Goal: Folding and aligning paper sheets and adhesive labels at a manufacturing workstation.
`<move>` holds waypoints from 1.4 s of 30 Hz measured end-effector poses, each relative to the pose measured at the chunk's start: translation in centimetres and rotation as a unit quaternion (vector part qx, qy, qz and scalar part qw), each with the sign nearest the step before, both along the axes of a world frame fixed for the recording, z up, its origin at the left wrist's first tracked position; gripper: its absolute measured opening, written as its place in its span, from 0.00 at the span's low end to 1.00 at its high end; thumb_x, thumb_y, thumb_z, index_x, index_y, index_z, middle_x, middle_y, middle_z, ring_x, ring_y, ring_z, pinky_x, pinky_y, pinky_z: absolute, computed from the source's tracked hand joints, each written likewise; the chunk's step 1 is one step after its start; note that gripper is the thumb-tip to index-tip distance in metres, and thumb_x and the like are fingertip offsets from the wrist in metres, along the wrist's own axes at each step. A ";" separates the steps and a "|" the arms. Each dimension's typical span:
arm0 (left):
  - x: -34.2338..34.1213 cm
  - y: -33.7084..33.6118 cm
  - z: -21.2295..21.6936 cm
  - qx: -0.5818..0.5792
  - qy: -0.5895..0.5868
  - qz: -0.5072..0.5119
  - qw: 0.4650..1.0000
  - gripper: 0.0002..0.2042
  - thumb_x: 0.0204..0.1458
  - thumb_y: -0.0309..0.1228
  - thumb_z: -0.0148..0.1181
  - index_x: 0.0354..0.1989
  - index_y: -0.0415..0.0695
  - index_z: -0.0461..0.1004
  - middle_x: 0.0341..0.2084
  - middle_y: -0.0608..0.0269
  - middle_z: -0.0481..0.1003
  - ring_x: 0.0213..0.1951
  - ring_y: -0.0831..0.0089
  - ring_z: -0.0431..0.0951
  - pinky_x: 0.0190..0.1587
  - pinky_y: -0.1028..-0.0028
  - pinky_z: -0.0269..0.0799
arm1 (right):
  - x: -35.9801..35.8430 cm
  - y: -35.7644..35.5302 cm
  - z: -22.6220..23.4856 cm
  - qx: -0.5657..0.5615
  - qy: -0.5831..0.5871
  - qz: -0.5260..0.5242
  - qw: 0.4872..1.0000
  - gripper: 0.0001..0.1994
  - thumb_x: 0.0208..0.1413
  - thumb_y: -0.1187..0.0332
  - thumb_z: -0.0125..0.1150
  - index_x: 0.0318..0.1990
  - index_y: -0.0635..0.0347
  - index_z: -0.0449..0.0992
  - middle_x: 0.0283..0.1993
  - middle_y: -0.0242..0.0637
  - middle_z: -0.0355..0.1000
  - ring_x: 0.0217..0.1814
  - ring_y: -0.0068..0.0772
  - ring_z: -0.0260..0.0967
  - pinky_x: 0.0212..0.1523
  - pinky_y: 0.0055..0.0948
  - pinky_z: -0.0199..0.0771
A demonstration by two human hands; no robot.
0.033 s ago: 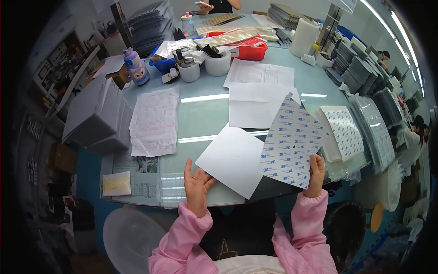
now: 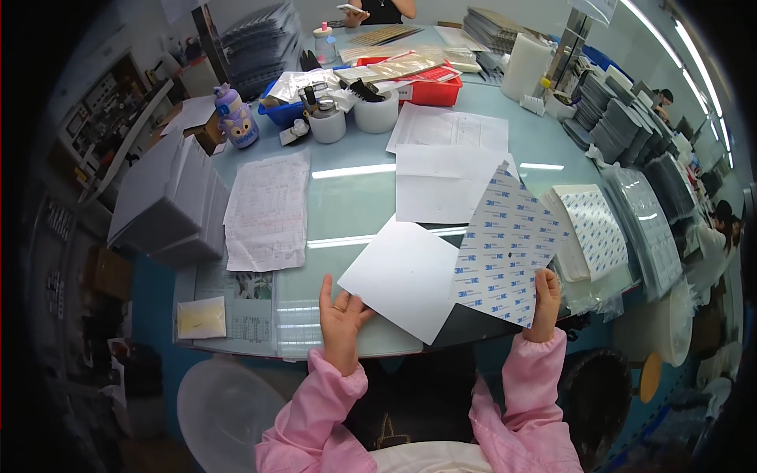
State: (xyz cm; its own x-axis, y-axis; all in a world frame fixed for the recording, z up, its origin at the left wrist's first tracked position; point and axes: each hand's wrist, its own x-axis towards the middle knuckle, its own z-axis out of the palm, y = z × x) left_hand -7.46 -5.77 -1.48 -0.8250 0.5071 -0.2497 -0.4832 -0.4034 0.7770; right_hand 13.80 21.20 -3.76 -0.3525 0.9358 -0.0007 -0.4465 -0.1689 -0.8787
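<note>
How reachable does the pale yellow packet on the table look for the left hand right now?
Probably yes: the left hand is open at the edge of the white sheet, and nothing appears to stand between it and the pale yellow packet off to its left.

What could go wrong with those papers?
The patterned sheet might bend or slip, because the right hand grips it only near one edge. The plain white sheet could get knocked off, since its lower corner appears close to the near edge of the table.
</note>
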 end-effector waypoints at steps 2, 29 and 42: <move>0.3 0.5 -0.4 -0.086 0.114 0.007 0.990 0.39 0.58 0.16 0.53 0.74 0.42 0.37 0.55 0.48 0.69 0.50 0.62 0.77 0.47 0.65 0.81 | 0.3 0.2 0.0 0.001 0.009 0.011 1.000 0.09 0.66 0.67 0.58 0.45 0.63 0.73 0.40 0.38 0.78 0.36 0.21 0.76 0.37 0.18 0.78; 7.4 0.1 -0.8 -0.271 0.697 -0.092 0.657 0.15 0.43 0.29 0.71 0.43 0.49 0.81 0.48 0.64 0.77 0.51 0.63 0.75 0.51 0.62 0.67 | 0.7 -0.4 1.8 -0.086 0.097 0.062 0.990 0.11 0.64 0.63 0.60 0.51 0.53 0.75 0.48 0.28 0.78 0.38 0.16 0.77 0.32 0.17 0.76; 5.2 -2.9 -1.9 -0.401 0.690 -0.099 0.595 0.23 0.42 0.28 0.69 0.52 0.54 0.80 0.58 0.64 0.74 0.61 0.60 0.70 0.65 0.55 0.56 | 1.8 0.8 -2.6 -0.024 0.103 0.087 0.991 0.10 0.68 0.67 0.51 0.53 0.58 0.69 0.56 0.41 0.74 0.51 0.32 0.77 0.49 0.29 0.82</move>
State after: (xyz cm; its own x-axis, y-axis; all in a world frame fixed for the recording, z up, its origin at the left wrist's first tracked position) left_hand -2.25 -8.68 -3.37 -0.4697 0.8028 0.3673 0.8606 0.3235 0.3933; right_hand 15.65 22.02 -6.37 -0.5052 0.8619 0.0444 -0.5764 -0.2987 -0.7606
